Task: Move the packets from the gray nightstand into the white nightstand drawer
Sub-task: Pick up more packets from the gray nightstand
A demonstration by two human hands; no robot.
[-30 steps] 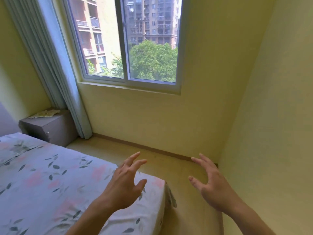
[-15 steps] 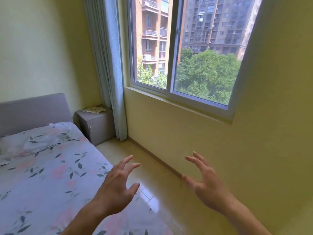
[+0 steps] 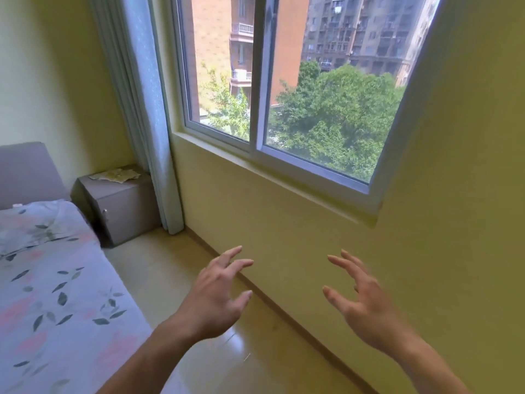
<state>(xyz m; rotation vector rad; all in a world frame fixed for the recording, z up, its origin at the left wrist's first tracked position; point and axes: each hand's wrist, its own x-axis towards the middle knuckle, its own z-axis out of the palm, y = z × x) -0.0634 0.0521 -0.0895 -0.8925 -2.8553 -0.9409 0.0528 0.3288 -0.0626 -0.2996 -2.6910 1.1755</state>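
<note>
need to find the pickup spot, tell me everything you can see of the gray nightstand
The gray nightstand is a boxy cabinet with a matte, laminate-looking finish and a small metal knob on its closed front. It stands upright on the floor in the corner, between the bed and the curtain. Pale packets lie loosely on its top. Neither hand is near it.

A home bedroom: bed [image 3: 56, 294] in floral bedding, gray nightstand [image 3: 125, 206], curtained window [image 3: 284, 89] onto apartment blocks.
</note>
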